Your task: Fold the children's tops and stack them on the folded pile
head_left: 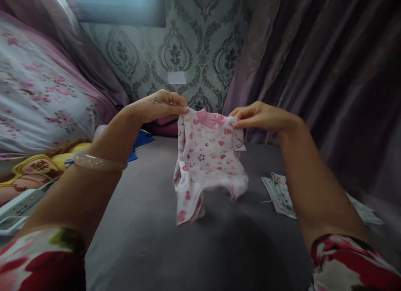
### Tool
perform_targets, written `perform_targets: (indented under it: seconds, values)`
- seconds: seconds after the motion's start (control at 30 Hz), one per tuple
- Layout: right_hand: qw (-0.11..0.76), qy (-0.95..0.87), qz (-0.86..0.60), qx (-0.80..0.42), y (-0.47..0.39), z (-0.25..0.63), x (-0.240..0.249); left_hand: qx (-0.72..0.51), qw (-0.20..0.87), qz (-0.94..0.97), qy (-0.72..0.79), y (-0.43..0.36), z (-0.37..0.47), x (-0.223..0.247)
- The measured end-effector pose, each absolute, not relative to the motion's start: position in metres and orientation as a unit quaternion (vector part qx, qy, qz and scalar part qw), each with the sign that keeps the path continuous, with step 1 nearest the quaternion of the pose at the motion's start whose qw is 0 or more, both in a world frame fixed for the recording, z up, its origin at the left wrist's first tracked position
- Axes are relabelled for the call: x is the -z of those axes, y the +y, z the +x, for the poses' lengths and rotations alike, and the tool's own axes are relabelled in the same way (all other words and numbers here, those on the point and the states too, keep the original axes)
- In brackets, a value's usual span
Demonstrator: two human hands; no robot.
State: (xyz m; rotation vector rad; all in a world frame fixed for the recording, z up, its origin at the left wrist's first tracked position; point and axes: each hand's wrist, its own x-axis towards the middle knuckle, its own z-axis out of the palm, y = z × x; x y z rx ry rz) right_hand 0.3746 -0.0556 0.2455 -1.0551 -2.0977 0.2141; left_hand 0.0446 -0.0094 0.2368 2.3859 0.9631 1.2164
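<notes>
A small white baby garment (209, 157) with pink and dark prints and a pink collar hangs upright over the grey sheet. My left hand (163, 104) pinches its left shoulder, and a bangle is on that forearm. At the right shoulder, my right hand (258, 117) grips the cloth between thumb and fingers. The lower parts hang loose, the left one reaching lower than the right, and their edges are slightly blurred.
Grey sheet (138, 224) lies below. Folded printed cloths or masks (280, 195) rest at right. A blue cloth (143, 138), yellow item (37, 168) and white power strip (23, 205) are at left. Curtains (313, 74) flank the patterned wall (200, 44).
</notes>
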Motion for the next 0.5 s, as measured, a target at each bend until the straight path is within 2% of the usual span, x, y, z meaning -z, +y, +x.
perform_targets:
  seconds: [0.07,0.13,0.33,0.5]
  values:
    - [0.354,-0.835,-0.404,-0.12,-0.052,0.379,-0.245,-0.425,0.243,0.827,0.277,-0.009,0.048,-0.234]
    - [0.367,-0.823,-0.41,-0.14,-0.046,0.382,-0.244,-0.445,0.286,0.805,0.269,-0.008,0.052,-0.229]
    - [0.493,-0.754,-0.413,-0.136,-0.029,0.381,-0.232,-0.484,0.221,0.771,0.35,0.005,0.064,-0.211]
    - [0.542,-0.725,-0.409,-0.112,-0.019,0.377,-0.223,-0.539,0.155,0.741,0.37,0.017,0.071,-0.205]
